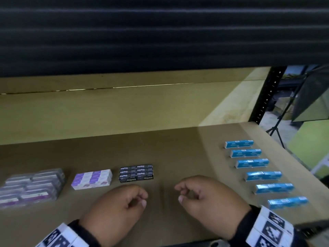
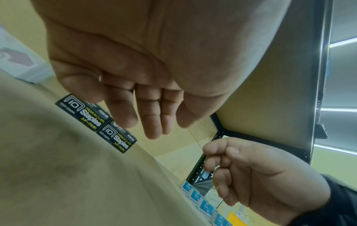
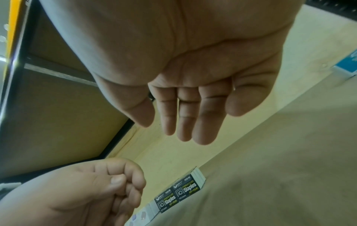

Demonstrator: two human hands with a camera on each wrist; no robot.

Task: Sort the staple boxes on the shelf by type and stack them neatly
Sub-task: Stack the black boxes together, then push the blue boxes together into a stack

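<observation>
Black staple boxes (image 1: 136, 172) sit packed in a tight block at the middle of the brown shelf board (image 1: 178, 148). White-and-purple boxes (image 1: 92, 179) form a block to their left. Clear-wrapped purple-labelled packs (image 1: 30, 186) lie at the far left. Several blue boxes (image 1: 263, 175) stand apart in a slanting row on the right. My left hand (image 1: 142, 199) hovers just in front of the black block, fingers loosely curled and holding nothing. My right hand (image 1: 180, 193) hangs beside it, equally relaxed. In the wrist views both palms (image 2: 168, 126) (image 3: 173, 126) are bare.
A yellow-green back panel (image 1: 124, 107) closes the shelf behind the boxes. A dark shelf (image 1: 160, 32) overhangs above. A black perforated upright (image 1: 267, 97) marks the right rear corner, with a tripod (image 1: 279, 125) beyond it. The board's right edge runs close to the blue row.
</observation>
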